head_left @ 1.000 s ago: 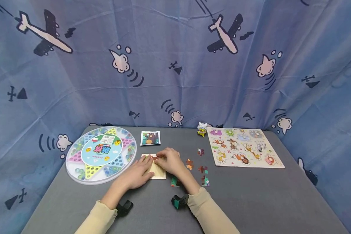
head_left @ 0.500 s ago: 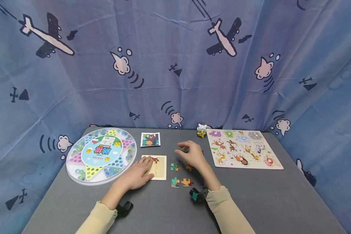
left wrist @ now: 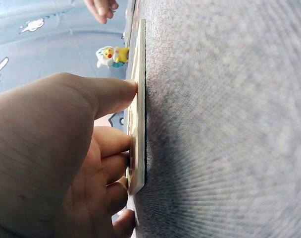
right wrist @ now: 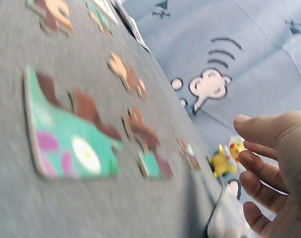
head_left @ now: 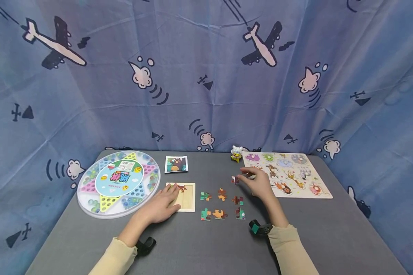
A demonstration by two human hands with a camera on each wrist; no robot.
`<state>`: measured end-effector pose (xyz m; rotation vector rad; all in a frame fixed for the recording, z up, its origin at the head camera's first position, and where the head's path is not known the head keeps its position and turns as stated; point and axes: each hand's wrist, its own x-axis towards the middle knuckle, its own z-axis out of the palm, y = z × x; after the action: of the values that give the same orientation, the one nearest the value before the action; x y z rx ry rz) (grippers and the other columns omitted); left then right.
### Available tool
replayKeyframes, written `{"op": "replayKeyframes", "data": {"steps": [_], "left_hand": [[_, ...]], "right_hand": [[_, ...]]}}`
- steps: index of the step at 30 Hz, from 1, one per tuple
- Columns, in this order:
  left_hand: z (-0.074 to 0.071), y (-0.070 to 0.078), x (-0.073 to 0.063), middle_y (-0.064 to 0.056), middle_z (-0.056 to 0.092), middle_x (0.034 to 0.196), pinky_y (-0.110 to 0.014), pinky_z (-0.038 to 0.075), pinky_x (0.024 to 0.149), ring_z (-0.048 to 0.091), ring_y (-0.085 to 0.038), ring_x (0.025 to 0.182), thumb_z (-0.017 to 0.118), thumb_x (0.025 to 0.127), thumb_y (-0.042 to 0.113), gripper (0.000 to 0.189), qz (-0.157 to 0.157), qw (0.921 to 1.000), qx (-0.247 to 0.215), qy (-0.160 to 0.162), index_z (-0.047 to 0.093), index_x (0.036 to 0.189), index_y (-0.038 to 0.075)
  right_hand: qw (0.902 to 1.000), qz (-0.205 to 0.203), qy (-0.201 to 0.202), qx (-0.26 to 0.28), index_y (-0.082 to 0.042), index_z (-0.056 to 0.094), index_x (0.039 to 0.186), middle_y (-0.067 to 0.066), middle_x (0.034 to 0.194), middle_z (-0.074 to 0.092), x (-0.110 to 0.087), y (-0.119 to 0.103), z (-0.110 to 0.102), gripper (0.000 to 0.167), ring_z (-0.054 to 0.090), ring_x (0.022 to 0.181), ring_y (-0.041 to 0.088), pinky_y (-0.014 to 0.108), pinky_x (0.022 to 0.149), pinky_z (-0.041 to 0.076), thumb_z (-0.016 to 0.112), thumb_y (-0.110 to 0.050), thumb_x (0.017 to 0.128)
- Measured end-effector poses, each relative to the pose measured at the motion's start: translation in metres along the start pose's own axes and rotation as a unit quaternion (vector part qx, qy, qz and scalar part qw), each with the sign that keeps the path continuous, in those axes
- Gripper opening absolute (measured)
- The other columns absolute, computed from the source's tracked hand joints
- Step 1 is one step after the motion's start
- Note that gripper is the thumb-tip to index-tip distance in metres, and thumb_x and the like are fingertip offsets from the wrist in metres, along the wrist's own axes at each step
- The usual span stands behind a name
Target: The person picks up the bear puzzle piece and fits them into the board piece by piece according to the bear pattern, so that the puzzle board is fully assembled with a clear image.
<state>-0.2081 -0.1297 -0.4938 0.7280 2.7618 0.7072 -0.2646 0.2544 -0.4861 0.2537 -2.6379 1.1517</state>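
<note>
My left hand (head_left: 162, 204) lies flat on the left part of a small wooden puzzle tray (head_left: 188, 202), fingers mostly straight. A brown puzzle piece (head_left: 182, 188) sits at the tray's top edge, partly beside the fingertips. In the left wrist view the thumb and fingertips of the left hand (left wrist: 86, 134) touch the tray's (left wrist: 141, 99) surface. My right hand (head_left: 259, 184) hovers by a dark red and white puzzle piece (head_left: 234, 180), fingers loosely bent. The right wrist view shows nothing in the right hand (right wrist: 276, 168), apart from that piece (right wrist: 189, 154).
Several loose puzzle pieces lie right of the tray, among them an orange one (head_left: 220, 214) and a green corner one (head_left: 240, 214). A bear picture card (head_left: 176, 164), round marble game board (head_left: 106, 206), toy figure (head_left: 236, 153) and animal board (head_left: 285, 168) stand around.
My right hand has left the tray and moved right, over the loose pieces, to the piece at the upper right. The brown piece stays in the tray. My left hand has not moved.
</note>
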Motion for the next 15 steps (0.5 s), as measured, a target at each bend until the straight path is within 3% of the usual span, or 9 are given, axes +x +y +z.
{"op": "replayKeyframes", "data": {"steps": [8,11,15], "left_hand": [[0.004,-0.008,0.001,-0.021,0.028,0.172,-0.062,0.014,0.131,0.013,-0.048,0.161,0.068,0.103,0.04,0.079,0.02,0.9991,-0.032,0.017,0.039,0.16,-0.006],[0.006,-0.012,0.002,-0.02,0.029,0.172,-0.062,0.014,0.131,0.012,-0.048,0.161,0.071,0.1,0.043,0.083,0.024,0.9985,-0.042,0.026,0.041,0.16,-0.005],[0.008,-0.016,0.002,-0.017,0.031,0.172,-0.062,0.015,0.13,0.011,-0.046,0.162,0.073,0.098,0.046,0.085,0.018,0.9983,-0.047,0.029,0.04,0.161,-0.001]], "right_hand": [[0.9998,-0.014,-0.013,-0.006,0.002,0.077,0.121,0.018,0.109,0.077,-0.002,0.019,0.001,0.032,0.067,0.089,0.027,0.038,0.077,0.054,0.082,-0.013,0.094],[0.9987,-0.044,-0.014,-0.021,0.003,0.078,0.118,0.016,0.106,0.077,-0.003,0.023,0.005,0.03,0.065,0.085,0.024,0.031,0.071,0.05,0.084,-0.012,0.092],[0.9961,-0.082,-0.006,-0.032,0.003,0.078,0.114,0.016,0.107,0.076,-0.003,0.025,0.011,0.029,0.068,0.088,0.026,0.032,0.072,0.052,0.086,-0.009,0.089]]}}
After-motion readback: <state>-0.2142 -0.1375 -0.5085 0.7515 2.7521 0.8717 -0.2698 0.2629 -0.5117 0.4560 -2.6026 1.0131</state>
